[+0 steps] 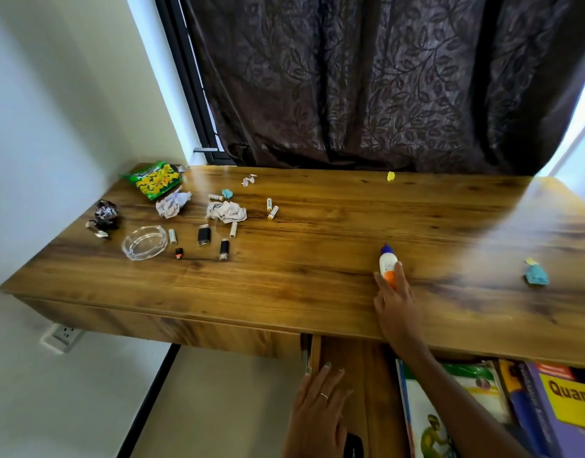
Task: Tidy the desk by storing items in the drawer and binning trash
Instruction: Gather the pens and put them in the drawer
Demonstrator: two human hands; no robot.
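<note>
A white glue bottle (386,261) with a blue cap and orange base lies on the wooden desk (317,259) near its front edge. My right hand (395,302) reaches over that edge and grips the bottle's orange end, a finger on each side. My left hand (317,408) rests flat, fingers straight, on the left wall of the open drawer (370,391) under the desk. At the far left lie a green snack packet (155,180), crumpled papers (172,204), several batteries (271,208), black lighters (203,234) and a glass ashtray (145,242).
Books (450,408) fill the drawer's right side. A blue paper scrap (536,274) lies at the desk's right, a yellow one (390,175) at the back by the dark curtain (367,94). A dark crumpled wrapper (104,214) sits at the left edge. A wall socket (64,333) is below.
</note>
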